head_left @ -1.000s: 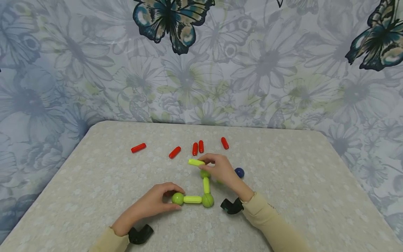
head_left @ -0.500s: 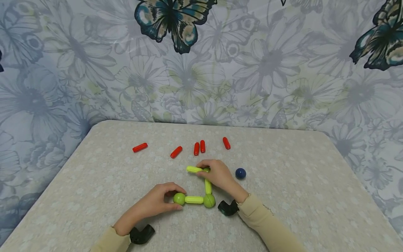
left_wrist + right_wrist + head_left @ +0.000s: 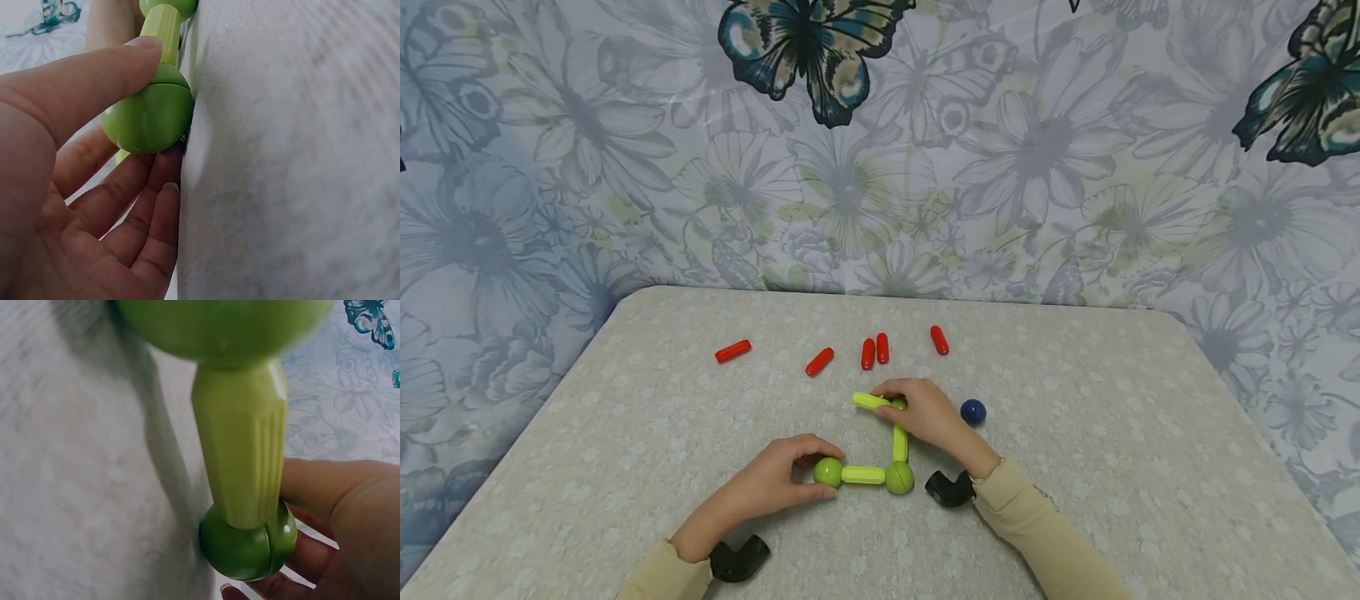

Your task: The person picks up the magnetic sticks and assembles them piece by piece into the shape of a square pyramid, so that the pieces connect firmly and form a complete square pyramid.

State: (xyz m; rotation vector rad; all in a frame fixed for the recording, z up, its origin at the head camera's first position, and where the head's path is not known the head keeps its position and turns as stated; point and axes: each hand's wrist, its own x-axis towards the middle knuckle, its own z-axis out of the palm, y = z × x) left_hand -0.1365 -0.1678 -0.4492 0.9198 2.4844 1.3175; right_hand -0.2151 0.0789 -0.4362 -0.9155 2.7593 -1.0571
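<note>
Two light-green rods and green balls form an L on the table. My left hand [image 3: 775, 479] holds the left end ball [image 3: 828, 472], its thumb on the near side and fingers around the back, as the left wrist view also shows. From there one rod [image 3: 862, 475] runs to the corner ball [image 3: 898, 477]. A second rod [image 3: 900, 444] leads away from me to the far ball [image 3: 250, 547], mostly covered by my right hand [image 3: 928, 417] in the head view. Between thumb and fingers that hand pinches a loose-ended rod [image 3: 868, 401], which points left right at the far ball.
Several red rods [image 3: 819, 362] lie scattered across the back of the table [image 3: 1075, 400]. A dark blue ball [image 3: 973, 412] sits just right of my right hand. Black wrist pieces [image 3: 740, 558] stick out beneath both wrists. A flower-and-butterfly patterned wall covering [image 3: 1000, 167] rises behind.
My right hand has brought the pinched rod down and toward me to the far ball, then shifted slightly right with it. My left hand keeps its hold on the left ball.
</note>
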